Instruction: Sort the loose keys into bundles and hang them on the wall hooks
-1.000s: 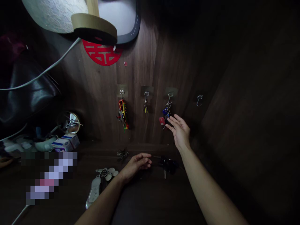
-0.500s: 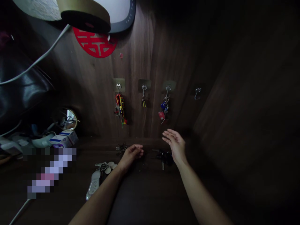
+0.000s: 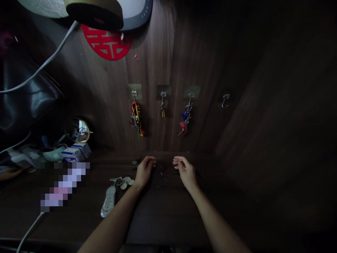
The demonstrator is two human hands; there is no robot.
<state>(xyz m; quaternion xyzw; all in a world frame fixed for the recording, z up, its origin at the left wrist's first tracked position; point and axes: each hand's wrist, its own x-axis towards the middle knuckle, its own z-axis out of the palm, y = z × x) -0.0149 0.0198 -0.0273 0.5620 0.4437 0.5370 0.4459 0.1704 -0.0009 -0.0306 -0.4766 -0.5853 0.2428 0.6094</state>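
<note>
My left hand (image 3: 145, 171) is low over the dark wooden surface, its fingers loosely curved and nothing visible in them. Close against its outer side lies a small bunch of keys (image 3: 136, 163), partly hidden by the hand. Nearer to me, beside my left forearm, is a larger key bunch with a pale remote fob (image 3: 108, 200). My right hand (image 3: 185, 173) faces the left one across a gap, fingers extended and slightly bent. Dark keys behind it are mostly covered. A small dark item (image 3: 162, 171), too dim to name, lies between the hands.
On the wooden panel hang a colourful corded key bunch (image 3: 137, 119), a small yellow-and-dark charm (image 3: 163, 112) and keys with red and blue tags (image 3: 185, 121). A bare hook (image 3: 225, 100) is to the right. Left stand boxes (image 3: 76, 151), a round mirror (image 3: 82, 130) and a white cable (image 3: 50, 62).
My right hand has come down and left, closer to my left hand, and now covers most of the dark keys. My left hand has shifted slightly. The view has tilted a little.
</note>
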